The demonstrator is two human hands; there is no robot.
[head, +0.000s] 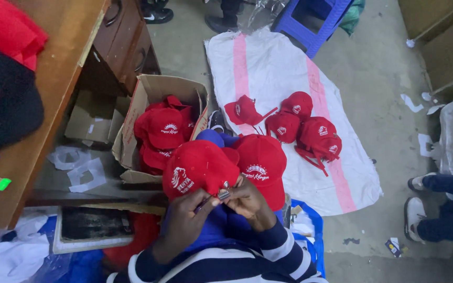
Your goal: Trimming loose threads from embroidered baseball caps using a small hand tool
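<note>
We hold a red cap (200, 167) on our lap, left hand (184, 222) and right hand (247, 202) both pinching its back strap (223, 195). We think the strap could slip, because our fingertips grip so little.

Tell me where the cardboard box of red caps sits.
In the head view, the cardboard box sits on the floor left of centre, beside the wooden desk and just above the left hand.

a cardboard box (132, 126) full of red caps is crowding the left hand (187, 217), with the wooden desk (53, 99) walling off that side. bare floor (389, 73) is lying open beyond the white sack (268, 68), where loose caps (302, 126) are taking up the middle. another person's shoes (414, 209) are blocking the far right.
</note>
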